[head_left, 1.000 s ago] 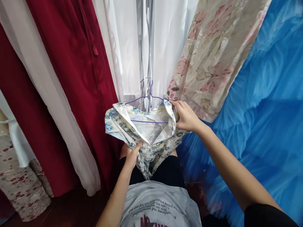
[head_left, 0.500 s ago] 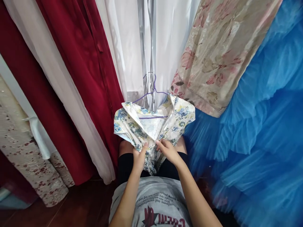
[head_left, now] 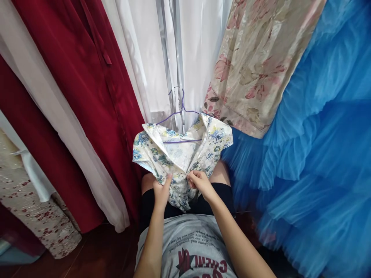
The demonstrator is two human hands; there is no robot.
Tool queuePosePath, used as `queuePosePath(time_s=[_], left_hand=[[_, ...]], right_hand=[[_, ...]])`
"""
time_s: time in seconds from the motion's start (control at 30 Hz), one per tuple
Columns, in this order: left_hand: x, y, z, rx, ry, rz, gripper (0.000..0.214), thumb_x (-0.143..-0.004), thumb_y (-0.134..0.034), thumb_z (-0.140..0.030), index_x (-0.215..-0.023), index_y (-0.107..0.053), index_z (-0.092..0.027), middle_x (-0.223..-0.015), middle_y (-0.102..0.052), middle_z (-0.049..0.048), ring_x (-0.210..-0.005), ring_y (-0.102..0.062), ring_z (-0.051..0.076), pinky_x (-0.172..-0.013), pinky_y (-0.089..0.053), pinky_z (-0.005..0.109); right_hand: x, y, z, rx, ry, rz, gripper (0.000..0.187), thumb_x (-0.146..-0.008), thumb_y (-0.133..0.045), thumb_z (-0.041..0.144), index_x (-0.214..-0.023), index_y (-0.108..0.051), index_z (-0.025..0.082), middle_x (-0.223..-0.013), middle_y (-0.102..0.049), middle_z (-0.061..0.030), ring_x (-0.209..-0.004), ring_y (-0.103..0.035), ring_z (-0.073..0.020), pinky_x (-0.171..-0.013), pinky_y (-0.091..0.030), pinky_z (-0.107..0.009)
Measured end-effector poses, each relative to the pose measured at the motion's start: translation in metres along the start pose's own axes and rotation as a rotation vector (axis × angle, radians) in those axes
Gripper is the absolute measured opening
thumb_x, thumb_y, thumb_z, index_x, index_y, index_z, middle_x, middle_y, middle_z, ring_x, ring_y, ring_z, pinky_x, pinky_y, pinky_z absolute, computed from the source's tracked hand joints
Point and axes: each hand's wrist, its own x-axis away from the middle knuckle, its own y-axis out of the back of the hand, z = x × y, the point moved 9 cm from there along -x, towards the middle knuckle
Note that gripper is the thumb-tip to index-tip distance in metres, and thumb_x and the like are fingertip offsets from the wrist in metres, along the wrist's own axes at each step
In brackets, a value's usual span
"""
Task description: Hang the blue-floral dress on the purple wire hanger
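Observation:
Across my lap lies a white blouse (head_left: pixel 156 150) with a blue and yellow floral print, its V-shaped neckline spread apart at the top. A thin purple wire hanger (head_left: pixel 183 109) runs inside its shoulders, with the hook toward the white cloth ahead. My left hand (head_left: pixel 162 190) grips the blouse's front below the neckline, thumb on top and fingers under the fabric. At the bottom point of the V, my right hand (head_left: pixel 200 183) pinches the front edge between thumb and fingers. Any small fastener there is too small to make out.
Long dark red cloth (head_left: pixel 87 96) and white cloth (head_left: pixel 199 50) hang in front and to the left. A beige garment with pink flowers (head_left: pixel 255 77) hangs at the right, beside ruffled blue tulle (head_left: pixel 307 154). Dark floor (head_left: pixel 95 247) shows at lower left.
My left hand has moved slightly left, away from the right, which stays at the neckline's point with its fingers curled more tightly. The view has shifted a little to the right.

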Motion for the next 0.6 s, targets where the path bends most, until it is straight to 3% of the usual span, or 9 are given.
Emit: queuePosePath(time_s=[0.1, 0.17, 0.2, 0.3, 0.37, 0.47, 0.6], left_hand=[[-0.004, 0.041, -0.027, -0.174, -0.207, -0.292, 0.041, -0.076, -0.081, -0.036, -0.108, -0.064, -0.018, -0.107, -0.068, 0.0083, -0.098, -0.065, 0.024, -0.087, -0.052, 0.034], [0.006, 0.045, -0.043, -0.256, -0.345, -0.383, 0.038, -0.079, -0.078, -0.032, -0.109, -0.06, -0.02, -0.108, -0.063, 0.0072, -0.097, -0.062, 0.022, -0.084, -0.05, 0.032], [0.011, 0.034, -0.048, -0.29, -0.393, -0.314, 0.032, -0.081, -0.075, -0.029, -0.108, -0.059, -0.02, -0.106, -0.061, 0.0065, -0.095, -0.061, 0.021, -0.083, -0.05, 0.031], [0.029, -0.033, -0.047, -0.348, -0.453, 0.147, 0.015, -0.087, -0.067, -0.022, -0.101, -0.061, -0.021, -0.102, -0.061, 0.0062, -0.094, -0.061, 0.02, -0.082, -0.05, 0.031], [0.041, -0.067, -0.042, -0.349, -0.458, 0.314, 0.013, -0.086, -0.065, -0.017, -0.097, -0.06, -0.021, -0.1, -0.06, 0.006, -0.095, -0.06, 0.021, -0.082, -0.05, 0.031], [0.045, -0.084, -0.038, -0.329, -0.436, 0.32, 0.009, -0.088, -0.06, -0.013, -0.088, -0.056, -0.021, -0.086, -0.058, 0.0019, -0.083, -0.059, 0.018, -0.078, -0.048, 0.029], [0.05, -0.085, -0.042, -0.318, -0.472, 0.337, 0.016, -0.091, -0.056, -0.013, -0.077, -0.053, -0.021, -0.076, -0.054, -0.0003, -0.073, -0.056, 0.015, -0.071, -0.044, 0.027]], right_hand=[[0.004, 0.012, 0.0, -0.045, -0.033, -0.004, 0.016, -0.074, -0.059, 0.032, -0.067, -0.062, 0.018, -0.044, -0.056, 0.003, -0.037, -0.037, -0.0079, -0.041, -0.024, -0.022], [0.006, 0.015, 0.0, -0.065, -0.051, 0.007, 0.017, -0.072, -0.062, 0.032, -0.066, -0.065, 0.017, -0.044, -0.059, 0.0015, -0.036, -0.037, -0.0077, -0.039, -0.023, -0.022], [0.007, 0.014, 0.0, -0.073, -0.055, 0.015, 0.017, -0.072, -0.064, 0.033, -0.066, -0.066, 0.017, -0.045, -0.059, 0.0011, -0.035, -0.037, -0.0076, -0.039, -0.023, -0.022], [0.011, 0.007, 0.001, -0.087, -0.056, 0.035, 0.019, -0.071, -0.067, 0.034, -0.065, -0.067, 0.016, -0.045, -0.059, 0.0011, -0.036, -0.037, -0.0069, -0.038, -0.022, -0.021], [0.013, 0.005, 0.002, -0.101, -0.053, 0.046, 0.021, -0.071, -0.069, 0.034, -0.063, -0.066, 0.016, -0.045, -0.059, 0.0013, -0.036, -0.037, -0.0063, -0.039, -0.022, -0.021], [0.014, 0.007, 0.005, -0.129, -0.059, 0.045, 0.022, -0.07, -0.073, 0.034, -0.062, -0.068, 0.014, -0.044, -0.057, 0.0012, -0.035, -0.035, -0.0056, -0.038, -0.021, -0.021], [0.005, 0.019, 0.031, -0.173, -0.005, -0.031, 0.019, -0.069, -0.07, 0.033, -0.064, -0.071, 0.014, -0.043, -0.054, 0.0029, -0.038, -0.034, -0.0056, -0.04, -0.02, -0.021]])
